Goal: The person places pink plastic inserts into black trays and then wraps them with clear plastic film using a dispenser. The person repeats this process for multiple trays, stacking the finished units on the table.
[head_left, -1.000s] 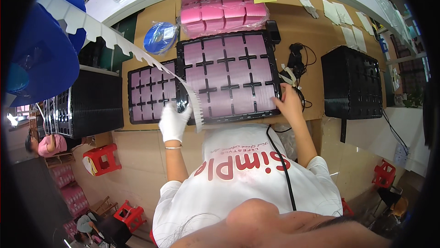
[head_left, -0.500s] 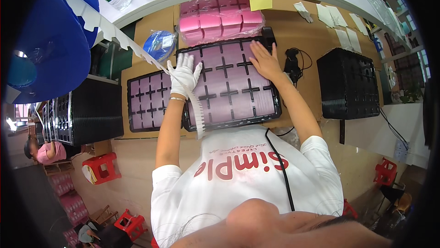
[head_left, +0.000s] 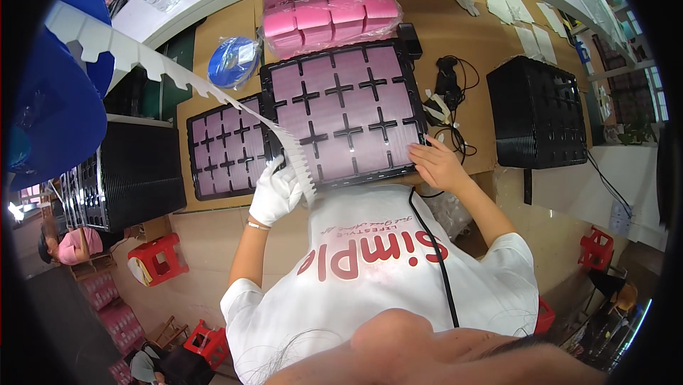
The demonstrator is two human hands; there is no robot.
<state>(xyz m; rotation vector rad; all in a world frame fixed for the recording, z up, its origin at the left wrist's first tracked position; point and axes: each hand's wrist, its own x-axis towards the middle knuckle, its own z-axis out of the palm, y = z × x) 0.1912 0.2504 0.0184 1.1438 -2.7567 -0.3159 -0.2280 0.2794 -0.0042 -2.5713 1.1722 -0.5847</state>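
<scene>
A black plastic tray (head_left: 346, 184) with cross-shaped ribs and flat lilac sheets (head_left: 363, 144) showing between them lies in front of me. My left hand (head_left: 276, 189), in a white glove, is at its near-left corner. Its fingers are bent and partly hidden, so what they grip, if anything, does not show. My bare right hand (head_left: 437, 164) lies at the near-right corner, fingers stretched over the rim. A white toothed strip (head_left: 245, 109) crosses the view from the upper left and ends beside the gloved hand. A second, similar black tray (head_left: 191, 144) lies against the left side.
Behind the tray sits a plastic-wrapped pink foam pack (head_left: 331, 20); a wrapped blue roll (head_left: 233, 62) lies left of it. Black cables (head_left: 455, 86) are on the right. Black tray stacks stand at the right (head_left: 537, 114) and left (head_left: 142, 171). A shelf (head_left: 206, 8) spans the back.
Both hands have come off the sheets and moved toward me to the tray's near corners. The left fingers, spread before, are now bent. The whole view has shifted slightly.
</scene>
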